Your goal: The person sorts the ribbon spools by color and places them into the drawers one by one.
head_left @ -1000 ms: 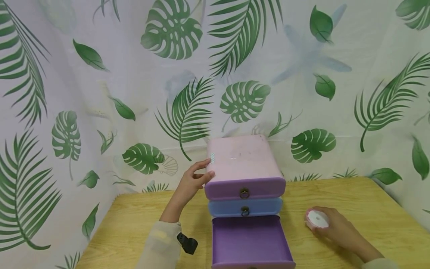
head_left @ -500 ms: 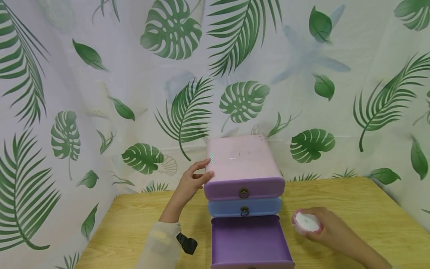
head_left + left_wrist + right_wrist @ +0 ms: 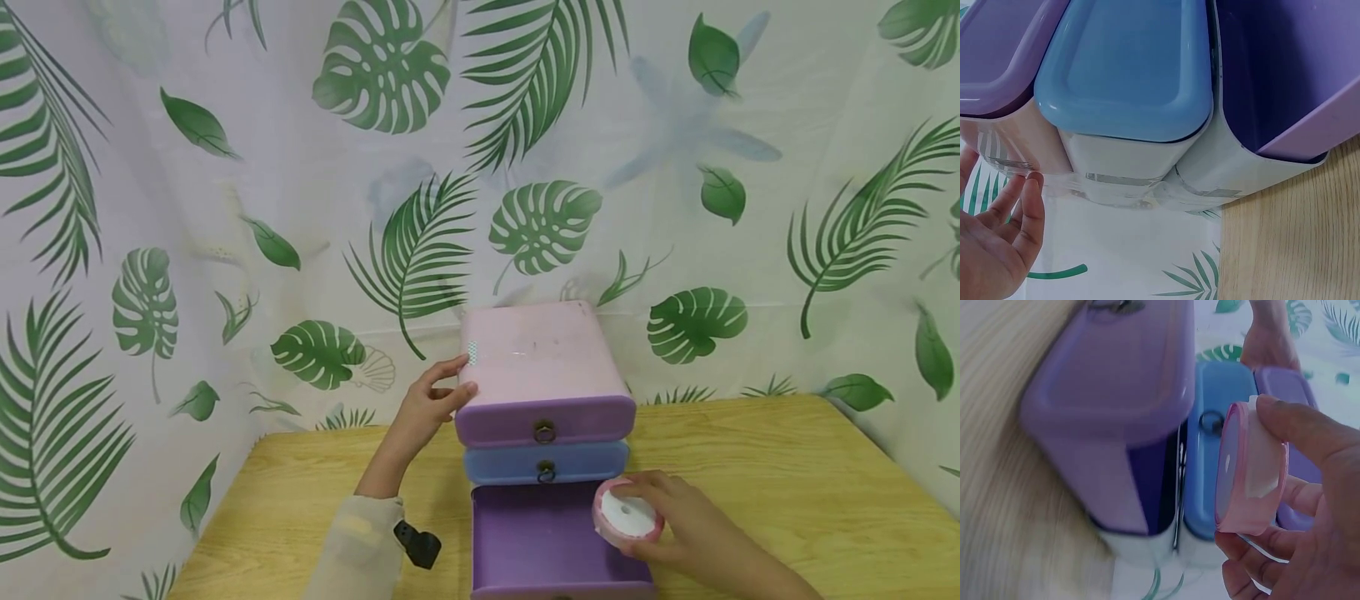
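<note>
My right hand [image 3: 693, 525] pinches a spool of pink ribbon [image 3: 628, 512] with white round ends, thumb on one side and fingers on the other. The spool overlaps the right side of the pulled-out purple bottom drawer [image 3: 543, 533]. In the right wrist view the ribbon spool [image 3: 1254, 475] shows edge-on, a pale strip lying along its rim. With fingertips, my left hand [image 3: 431, 406] touches the left side of the pink-topped drawer unit [image 3: 536, 350]. The left wrist view has that hand [image 3: 1004, 237] with fingers bent loosely against the top tier.
Above the pulled-out drawer sit a shut blue drawer [image 3: 510, 464] and a shut purple drawer [image 3: 495, 425], each with a ring pull. The unit stands on a wood-grain table [image 3: 750, 450]. Behind it hangs a leaf-patterned curtain [image 3: 645, 208].
My right hand has carried the ribbon spool leftward from the table on the right to over the drawer's right side. My left hand has stayed on the unit.
</note>
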{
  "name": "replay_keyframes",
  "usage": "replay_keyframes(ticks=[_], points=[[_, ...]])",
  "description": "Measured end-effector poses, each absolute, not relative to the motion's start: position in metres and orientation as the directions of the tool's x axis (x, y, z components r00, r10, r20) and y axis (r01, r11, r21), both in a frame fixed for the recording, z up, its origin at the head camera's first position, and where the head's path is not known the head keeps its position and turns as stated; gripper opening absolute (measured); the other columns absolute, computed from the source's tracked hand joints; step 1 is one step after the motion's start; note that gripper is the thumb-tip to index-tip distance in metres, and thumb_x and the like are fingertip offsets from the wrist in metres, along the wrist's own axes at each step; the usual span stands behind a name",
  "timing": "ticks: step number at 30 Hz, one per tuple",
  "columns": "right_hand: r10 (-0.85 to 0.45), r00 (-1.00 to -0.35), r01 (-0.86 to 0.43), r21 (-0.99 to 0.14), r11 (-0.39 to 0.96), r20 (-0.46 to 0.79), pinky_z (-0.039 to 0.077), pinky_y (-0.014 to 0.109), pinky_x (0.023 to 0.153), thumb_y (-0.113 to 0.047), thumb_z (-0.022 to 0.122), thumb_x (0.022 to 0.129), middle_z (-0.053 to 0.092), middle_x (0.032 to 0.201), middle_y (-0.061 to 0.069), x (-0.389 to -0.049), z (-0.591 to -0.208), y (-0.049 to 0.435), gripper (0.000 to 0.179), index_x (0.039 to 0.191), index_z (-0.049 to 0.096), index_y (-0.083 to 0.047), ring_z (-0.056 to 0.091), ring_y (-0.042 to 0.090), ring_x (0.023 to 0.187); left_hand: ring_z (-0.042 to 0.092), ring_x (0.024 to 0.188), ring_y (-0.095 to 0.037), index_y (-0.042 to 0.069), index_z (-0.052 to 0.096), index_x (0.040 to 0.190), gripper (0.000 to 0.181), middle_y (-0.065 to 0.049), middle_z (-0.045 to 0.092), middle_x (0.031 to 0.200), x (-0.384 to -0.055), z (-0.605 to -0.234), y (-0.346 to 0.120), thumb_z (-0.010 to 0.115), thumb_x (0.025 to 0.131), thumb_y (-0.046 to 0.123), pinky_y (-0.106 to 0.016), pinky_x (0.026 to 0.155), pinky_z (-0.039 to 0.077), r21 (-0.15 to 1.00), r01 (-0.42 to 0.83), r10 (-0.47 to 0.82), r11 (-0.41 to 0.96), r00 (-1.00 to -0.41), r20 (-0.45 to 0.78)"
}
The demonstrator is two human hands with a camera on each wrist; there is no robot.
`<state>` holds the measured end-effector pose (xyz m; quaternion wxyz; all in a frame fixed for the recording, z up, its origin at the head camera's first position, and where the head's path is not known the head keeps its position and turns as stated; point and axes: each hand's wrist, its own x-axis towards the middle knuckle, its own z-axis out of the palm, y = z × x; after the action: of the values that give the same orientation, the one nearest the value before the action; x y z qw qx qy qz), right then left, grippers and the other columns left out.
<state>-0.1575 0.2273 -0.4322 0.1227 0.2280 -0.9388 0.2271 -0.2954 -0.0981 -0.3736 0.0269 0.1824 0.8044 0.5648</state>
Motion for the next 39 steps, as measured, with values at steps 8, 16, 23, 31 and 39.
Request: replay_keyframes(ticks=[8,16,23,31,39], points=[[-0.479,-0.752,-0.619,-0.238,0.748,0.452,0.049,0.038,0.078,-0.046,0.08,0.073,0.061,0.111,0.0,-0.163,-0.438,0.195,0.053,0.115,0.065,-0.018,0.058,0.019,0.095,0.06,0.111,-0.022,0.033,0.047,0.143,0.052,-0.007,0.043,0.146,-0.295,-0.373,-0.099,0.062,0.093,0.036,-0.04,0.085,0.05,0.922,0.257,0.33,0.289,-0.931,0.156],[-0.477,-0.803,-0.575,-0.257,0.777,0.357,0.047,0.039,0.077,-0.048,0.077,0.075,0.06,0.11,-0.003,-0.172,-0.45,0.173,0.05,0.115,0.065,-0.02,0.059,0.02,0.096,0.06,0.11,-0.021,0.036,0.049,0.14,0.05,-0.004,0.044,0.146,-0.295,-0.374,-0.098,0.063,0.092,0.038,-0.039,0.084,0.05,0.926,0.252,0.328,0.28,-0.932,0.154],[-0.463,-0.845,-0.533,-0.351,0.77,0.268,0.046,0.038,0.077,-0.045,0.077,0.078,0.06,0.111,-0.001,-0.177,-0.454,0.162,0.049,0.118,0.064,-0.02,0.058,0.018,0.097,0.06,0.11,-0.021,0.036,0.049,0.14,0.05,-0.005,0.044,0.145,-0.296,-0.374,-0.099,0.063,0.092,0.038,-0.046,0.088,0.05,0.928,0.251,0.326,0.275,-0.932,0.156],[-0.442,-0.871,-0.488,-0.481,0.728,0.215,0.05,0.047,0.082,-0.03,0.081,0.076,0.06,0.121,0.009,-0.182,-0.458,0.162,0.047,0.117,0.065,-0.014,0.061,0.032,0.105,0.06,0.11,-0.021,0.038,0.048,0.141,0.051,-0.004,0.043,0.146,-0.297,-0.374,-0.099,0.063,0.092,0.038,-0.044,0.088,0.05,0.926,0.257,0.333,0.277,-0.93,0.158],[-0.435,-0.837,-0.543,-0.605,0.582,0.333,0.053,0.031,0.079,-0.019,0.069,0.089,0.061,0.109,0.005,-0.165,-0.458,0.181,0.027,0.113,0.064,-0.009,0.061,0.013,0.095,0.06,0.112,-0.023,0.037,0.048,0.141,0.051,-0.004,0.043,0.146,-0.297,-0.376,-0.099,0.063,0.092,0.038,-0.051,0.091,0.048,0.928,0.252,0.332,0.274,-0.93,0.155]])
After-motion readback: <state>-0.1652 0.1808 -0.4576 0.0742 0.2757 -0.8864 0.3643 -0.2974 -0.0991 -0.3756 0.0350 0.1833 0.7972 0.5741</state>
